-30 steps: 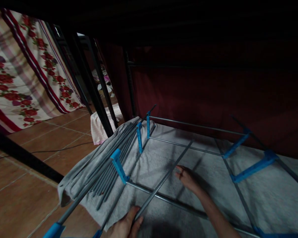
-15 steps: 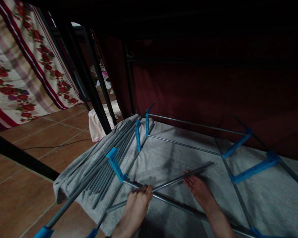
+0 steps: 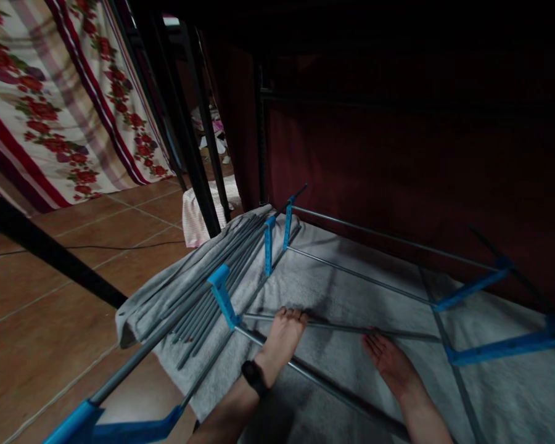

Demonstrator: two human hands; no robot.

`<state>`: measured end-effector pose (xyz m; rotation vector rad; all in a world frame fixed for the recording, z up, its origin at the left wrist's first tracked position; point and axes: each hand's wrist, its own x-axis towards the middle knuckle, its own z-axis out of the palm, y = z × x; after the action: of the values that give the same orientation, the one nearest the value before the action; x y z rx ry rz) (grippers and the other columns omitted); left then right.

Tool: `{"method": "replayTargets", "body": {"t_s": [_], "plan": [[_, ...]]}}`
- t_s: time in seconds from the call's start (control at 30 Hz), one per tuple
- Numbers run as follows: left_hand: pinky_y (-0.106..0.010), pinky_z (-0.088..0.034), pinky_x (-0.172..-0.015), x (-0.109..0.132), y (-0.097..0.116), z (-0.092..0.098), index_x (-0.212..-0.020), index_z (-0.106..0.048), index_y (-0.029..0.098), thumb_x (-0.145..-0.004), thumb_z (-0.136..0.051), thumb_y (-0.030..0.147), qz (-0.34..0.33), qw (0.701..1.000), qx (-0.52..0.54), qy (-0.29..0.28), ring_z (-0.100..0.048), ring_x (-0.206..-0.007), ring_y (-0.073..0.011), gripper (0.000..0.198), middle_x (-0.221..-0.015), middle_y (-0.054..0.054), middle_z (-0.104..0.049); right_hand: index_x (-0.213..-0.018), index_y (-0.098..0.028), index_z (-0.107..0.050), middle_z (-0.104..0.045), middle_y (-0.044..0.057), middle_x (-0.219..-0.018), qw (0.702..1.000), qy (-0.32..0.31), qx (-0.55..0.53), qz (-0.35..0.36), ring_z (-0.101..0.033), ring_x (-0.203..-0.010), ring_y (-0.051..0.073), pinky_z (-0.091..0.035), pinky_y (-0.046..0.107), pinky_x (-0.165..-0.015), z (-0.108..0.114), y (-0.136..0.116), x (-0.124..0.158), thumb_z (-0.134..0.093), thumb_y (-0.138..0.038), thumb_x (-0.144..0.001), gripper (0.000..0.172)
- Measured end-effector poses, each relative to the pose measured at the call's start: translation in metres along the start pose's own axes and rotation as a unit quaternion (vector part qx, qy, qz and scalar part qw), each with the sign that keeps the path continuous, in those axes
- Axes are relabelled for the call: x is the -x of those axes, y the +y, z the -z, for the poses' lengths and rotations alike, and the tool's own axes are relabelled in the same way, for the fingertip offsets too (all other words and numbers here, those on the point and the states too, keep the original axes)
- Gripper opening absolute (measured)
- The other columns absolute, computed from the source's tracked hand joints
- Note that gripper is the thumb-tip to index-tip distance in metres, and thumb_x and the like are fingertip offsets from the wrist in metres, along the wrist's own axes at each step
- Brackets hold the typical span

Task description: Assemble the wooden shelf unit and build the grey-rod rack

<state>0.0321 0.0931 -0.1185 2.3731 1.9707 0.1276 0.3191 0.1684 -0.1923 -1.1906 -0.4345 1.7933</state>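
Note:
A loose grey metal rod (image 3: 337, 327) lies nearly level across the middle of a frame of rods and blue plastic brackets. My left hand (image 3: 284, 333), with a dark band at the wrist, is closed round the rod toward its left part. Fingers stretched out, my right hand (image 3: 391, 361) touches the rod or rests just beside it; contact is unclear. Left of my left hand stands a blue bracket (image 3: 224, 299), joined to the frame's front rod (image 3: 324, 383). Another blue bracket (image 3: 509, 346) lies tilted to the right of my right hand.
Several loose rods (image 3: 213, 302) lie bundled on the grey cloth (image 3: 342, 287) at left. Black metal posts (image 3: 185, 117) and a dark beam (image 3: 60, 259) stand beside the tiled floor (image 3: 134, 231). Dark red fabric (image 3: 374, 166) hangs behind, a floral cloth (image 3: 41, 98) at far left.
The loose rod has swung from a slant, across the front rod, to nearly level behind it. My left hand has moved up and right with it. The view has shifted slightly.

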Motion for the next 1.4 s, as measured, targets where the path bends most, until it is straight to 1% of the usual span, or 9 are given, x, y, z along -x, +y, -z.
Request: {"method": "replayTargets", "body": {"t_s": [0.3, 0.57, 0.63, 0.73, 0.8, 0.97, 1.13, 1.23, 1.4], "plan": [[-0.039, -0.045, -0.092, -0.026, -0.001, -0.02, -0.11, -0.059, 0.014, -0.093, -0.039, 0.005, -0.089, 0.994, -0.063, 0.018, -0.062, -0.096, -0.0218, 0.027, -0.103, -0.01, -0.067, -0.083, -0.021, -0.07, -0.073, 0.007, -0.102, 0.998, -0.011, 0.055, -0.001, -0.07, -0.1, 0.02, -0.052, 0.04, -0.101, 0.017, -0.005, -0.004, -0.06, -0.027, -0.08, 0.013], [-0.039, -0.044, -0.093, -0.032, -0.012, -0.027, -0.119, -0.056, 0.017, -0.095, -0.039, 0.008, -0.107, 0.992, -0.054, 0.033, -0.06, -0.098, -0.0215, 0.031, -0.109, -0.009, -0.065, -0.095, -0.016, -0.07, -0.075, 0.011, -0.096, 0.966, 0.007, 0.248, 0.078, -0.071, -0.089, 0.026, -0.058, 0.042, -0.082, -0.001, -0.009, 0.009, -0.074, -0.041, -0.067, 0.037], [-0.038, -0.044, -0.092, -0.033, -0.014, -0.028, -0.121, -0.055, 0.017, -0.096, -0.039, 0.01, -0.102, 0.993, -0.048, 0.034, -0.06, -0.1, -0.0215, 0.031, -0.111, -0.009, -0.064, -0.1, -0.018, -0.069, -0.074, 0.011, -0.1, 0.926, 0.024, 0.326, 0.189, -0.069, -0.09, 0.025, -0.055, 0.043, -0.086, -0.01, -0.009, 0.011, -0.066, -0.047, -0.075, 0.039], [-0.037, -0.045, -0.092, -0.033, -0.015, -0.03, -0.122, -0.055, 0.018, -0.097, -0.038, 0.011, -0.107, 0.993, -0.044, 0.036, -0.059, -0.101, -0.0216, 0.031, -0.111, -0.008, -0.063, -0.107, -0.02, -0.067, -0.069, 0.011, -0.113, 0.812, 0.034, 0.458, 0.361, -0.063, -0.107, 0.026, -0.046, 0.048, -0.1, -0.022, -0.007, 0.009, -0.053, -0.046, -0.084, 0.037], [-0.037, -0.044, -0.093, -0.033, -0.016, -0.031, -0.122, -0.054, 0.019, -0.097, -0.037, 0.011, -0.108, 0.992, -0.044, 0.037, -0.057, -0.103, -0.0216, 0.031, -0.112, -0.007, -0.062, -0.112, -0.021, -0.066, -0.065, 0.012, -0.122, 0.75, 0.004, 0.515, 0.416, -0.056, -0.118, 0.026, -0.039, 0.05, -0.107, -0.027, -0.002, 0.004, -0.051, -0.041, -0.086, 0.036], [-0.039, -0.042, -0.096, -0.032, -0.013, -0.03, -0.126, -0.052, 0.02, -0.096, -0.034, 0.009, -0.098, 0.993, -0.051, 0.038, -0.055, -0.107, -0.0211, 0.036, -0.117, -0.008, -0.059, -0.118, -0.027, -0.064, -0.064, 0.007, -0.123, 0.679, -0.049, 0.623, 0.384, -0.05, -0.122, 0.027, -0.024, 0.051, -0.115, -0.032, 0.008, -0.008, -0.056, -0.028, -0.085, 0.034], [-0.041, -0.043, -0.094, -0.032, -0.008, -0.028, -0.123, -0.054, 0.017, -0.096, -0.032, 0.009, -0.1, 0.992, -0.065, 0.036, -0.055, -0.106, -0.023, 0.035, -0.114, -0.011, -0.06, -0.122, -0.024, -0.061, -0.062, 0.01, -0.119, 0.5, -0.083, 0.777, 0.373, -0.054, -0.109, 0.025, -0.038, 0.042, -0.101, -0.043, -0.003, -0.011, -0.042, -0.014, -0.092, 0.037], [-0.04, -0.043, -0.093, -0.032, -0.006, -0.026, -0.12, -0.055, 0.016, -0.096, -0.032, 0.01, -0.112, 0.991, -0.069, 0.033, -0.055, -0.105, -0.0233, 0.033, -0.112, -0.011, -0.06, -0.117, -0.023, -0.063, -0.063, 0.01, -0.111, 0.422, -0.098, 0.822, 0.37, -0.056, -0.1, 0.023, -0.04, 0.036, -0.092, -0.058, -0.014, -0.007, -0.036, -0.007, -0.092, 0.04], [-0.039, -0.043, -0.094, -0.031, -0.007, -0.022, -0.124, -0.054, 0.015, -0.096, -0.034, 0.009, -0.114, 0.991, -0.064, 0.02, -0.055, -0.108, -0.023, 0.035, -0.114, -0.012, -0.061, -0.11, -0.023, -0.063, -0.062, 0.008, -0.108, 0.382, -0.111, 0.833, 0.385, -0.055, -0.103, 0.022, -0.038, 0.034, -0.091, -0.075, -0.022, 0.007, -0.036, -0.006, -0.092, 0.036]]}}
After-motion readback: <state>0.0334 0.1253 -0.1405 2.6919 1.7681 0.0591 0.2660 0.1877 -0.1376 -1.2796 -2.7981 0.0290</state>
